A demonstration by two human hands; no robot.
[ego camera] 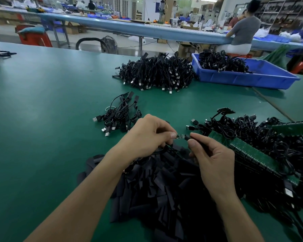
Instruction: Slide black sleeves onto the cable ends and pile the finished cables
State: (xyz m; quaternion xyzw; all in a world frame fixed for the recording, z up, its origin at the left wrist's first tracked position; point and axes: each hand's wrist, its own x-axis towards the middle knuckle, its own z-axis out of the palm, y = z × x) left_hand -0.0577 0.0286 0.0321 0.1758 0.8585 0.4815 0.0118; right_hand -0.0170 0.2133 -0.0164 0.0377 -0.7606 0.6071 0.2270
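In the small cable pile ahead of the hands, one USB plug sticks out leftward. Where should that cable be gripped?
Probably by the USB plug, pinched across its black housing, coming from the left. It juts clear of the small pile onto the table, while its cord runs back into the tangle.

No legible text — labels, signs too blurred

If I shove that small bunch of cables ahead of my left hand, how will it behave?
The small cable bunch probably slides as one clump, since its thin leads lie tangled together. It looks floppy, so the loose USB plugs may trail behind or snag. Being thin, it is likely light.
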